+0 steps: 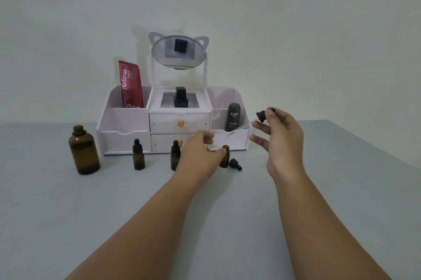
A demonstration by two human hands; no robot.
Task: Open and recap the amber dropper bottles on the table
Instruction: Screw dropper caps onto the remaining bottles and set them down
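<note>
Recapping in hand: a person's right hand (281, 140) holds a black rubber-bulb dropper cap (264, 115) above the pale grey desk (227, 200). It pinches the cap between thumb and forefinger, the remaining fingers fanned loose. The cap's thin glass pipette (239, 129), faint against the white behind it, slants down and left toward the small open amber glass bottle (225, 156) it appears meant for. The left hand (200, 154) reaches to that bottle with the thumb tip at its side, most likely to steady it while the pipette is threaded into the narrow neck. Whether the fingers close round the glass cannot be told from this angle. A second black dropper cap (235, 164) lies on its side just right of the open bottle, set down within easy reach; which bottle it belongs to is unclear. Further left, a capped amber dropper bottle at mid-row (175, 158) and a capped amber dropper bottle farther left (139, 156) stand upright in line. A large uncapped amber glass bottle (83, 152) stands at the end. All sit in front of a white plastic cosmetics organiser (123, 138). Its red pouch (130, 85), dark tube (233, 117) and cat-eared mirror (178, 52) stay at the back, out of the working row.
</note>
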